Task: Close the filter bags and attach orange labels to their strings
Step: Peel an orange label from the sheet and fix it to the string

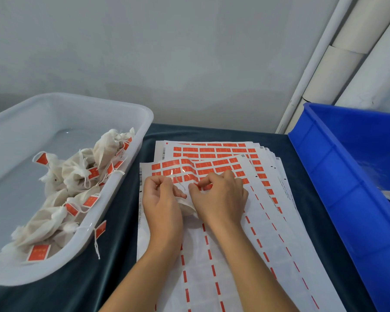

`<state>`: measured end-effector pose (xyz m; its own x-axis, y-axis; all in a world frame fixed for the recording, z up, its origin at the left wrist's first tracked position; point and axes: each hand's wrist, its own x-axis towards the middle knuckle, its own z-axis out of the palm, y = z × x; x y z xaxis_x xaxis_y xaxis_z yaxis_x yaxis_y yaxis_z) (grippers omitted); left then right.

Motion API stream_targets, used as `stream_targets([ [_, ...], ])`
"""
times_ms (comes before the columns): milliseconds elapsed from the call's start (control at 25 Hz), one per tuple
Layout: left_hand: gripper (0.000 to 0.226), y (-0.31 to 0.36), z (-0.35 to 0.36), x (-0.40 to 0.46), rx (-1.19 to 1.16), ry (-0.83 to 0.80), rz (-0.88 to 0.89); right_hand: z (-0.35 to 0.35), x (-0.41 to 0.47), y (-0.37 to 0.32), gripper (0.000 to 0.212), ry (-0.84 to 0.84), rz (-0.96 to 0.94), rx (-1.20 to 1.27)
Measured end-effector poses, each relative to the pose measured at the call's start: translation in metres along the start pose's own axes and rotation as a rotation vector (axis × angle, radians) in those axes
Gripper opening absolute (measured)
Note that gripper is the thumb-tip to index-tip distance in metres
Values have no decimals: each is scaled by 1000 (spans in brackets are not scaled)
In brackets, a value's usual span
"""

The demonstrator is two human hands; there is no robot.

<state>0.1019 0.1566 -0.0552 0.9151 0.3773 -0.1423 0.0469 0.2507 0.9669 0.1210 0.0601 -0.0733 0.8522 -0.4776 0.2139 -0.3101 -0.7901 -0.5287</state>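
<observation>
Mid-frame, on the stack of white sticker sheets (pixel 212 255): left hand (pixel 161 199) curled, pinching the thin white string (pixel 181 184) of a small cream cloth filter bag (pixel 187 207) tucked between both hands. Right hand (pixel 221 197) curled too, fingertips pinching a small orange label (pixel 204 188) at the sheet. At left, on the dark green bench (pixel 119 221), a clear plastic tub (pixel 142 113) full of tied, labelled bags; at right, a blue plastic bin (pixel 338 181).

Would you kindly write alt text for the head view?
Two hands work a filter bag and orange label over label sheets; a clear tub of labelled bags sits left, a blue bin right.
</observation>
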Motion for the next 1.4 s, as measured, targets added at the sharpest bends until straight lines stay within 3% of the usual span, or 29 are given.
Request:
stream_targets([
  [680, 17, -1, 1, 1, 12, 3, -15, -1, 4, 6, 35, 31, -24, -4],
  [1000, 16, -2, 0, 2, 12, 1, 3, 2, 2, 4, 32, 107, -120, -57],
  [1200, 17, -5, 0, 4, 31, 15, 4, -1, 5, 2, 29, 76, -123, -59],
  [1400, 17, -7, 0, 6, 23, 19, -11, -11, 16, 17, 21, -56, -123, 114],
])
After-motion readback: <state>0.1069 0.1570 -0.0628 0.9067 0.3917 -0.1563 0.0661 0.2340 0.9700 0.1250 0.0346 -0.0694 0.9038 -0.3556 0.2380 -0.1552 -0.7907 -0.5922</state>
